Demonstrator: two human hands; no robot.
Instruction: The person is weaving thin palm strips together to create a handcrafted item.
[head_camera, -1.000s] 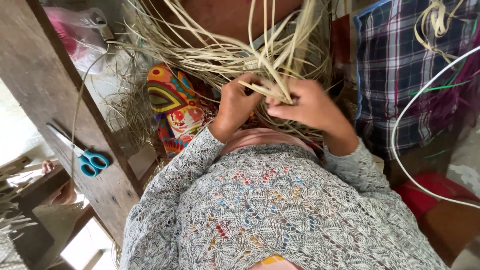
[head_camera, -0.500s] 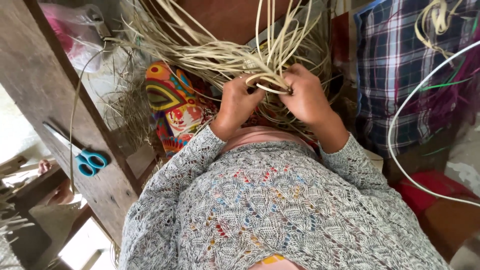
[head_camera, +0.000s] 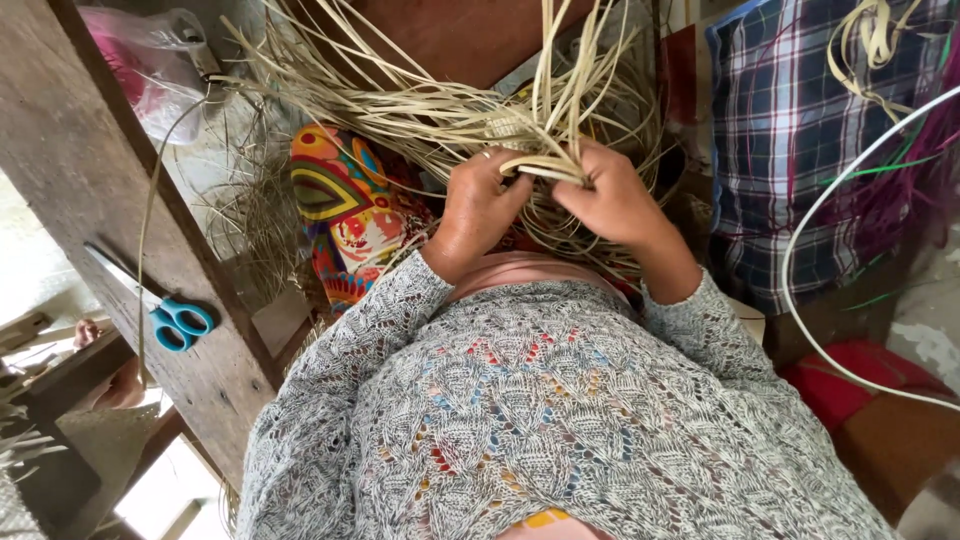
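Pale straw-coloured cane strips, flat and narrow, fan outward in a loose tangle from a partly woven centre. Several strips bend into a tight loop at the bundle's lower edge, above a lap.

Left hand: the left hand sits at centre frame, fingers curled around pale straw strips.
Right hand: the right hand is just beside it, pinching the same bundle of strips.
Strips: they fan out toward the top of the frame.
Cloth: a bright patterned cloth lies left of the hands.
Scissors: blue-handled scissors rest on a wooden beam at left.
Fabric: plaid fabric hangs at upper right.
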